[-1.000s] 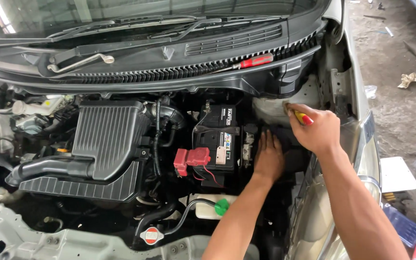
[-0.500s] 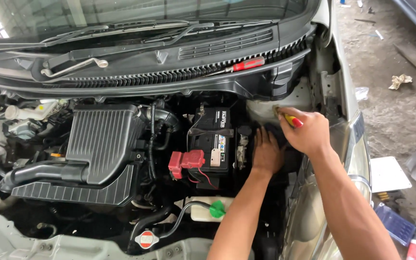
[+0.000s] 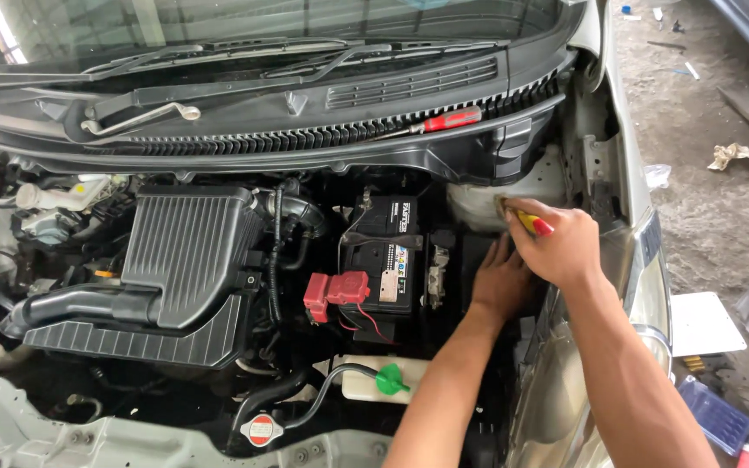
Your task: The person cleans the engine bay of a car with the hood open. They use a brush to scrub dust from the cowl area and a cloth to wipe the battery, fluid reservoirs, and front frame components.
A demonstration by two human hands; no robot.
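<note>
Two hands (image 3: pixel 530 260) beside black battery (image 3: pixel 383 256), yellow-red tool (image 3: pixel 532 224) in right

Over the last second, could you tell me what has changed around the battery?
Hardly anything. The right hand keeps its grip on the yellow-and-red tool and the left hand stays pressed down beside the battery; only the camera view drifts slightly. The red screwdriver remains on the cowl.

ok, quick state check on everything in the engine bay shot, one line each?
Bonnet: open, out of frame.
Battery: seated in its bay, red terminal cover on.
Radiator cap: on.
Green reservoir cap: on.
Red-handled screwdriver: lying loose on the cowl.
Left hand: flat, down beside the battery.
Right hand: closed on a yellow-and-red tool.
</note>
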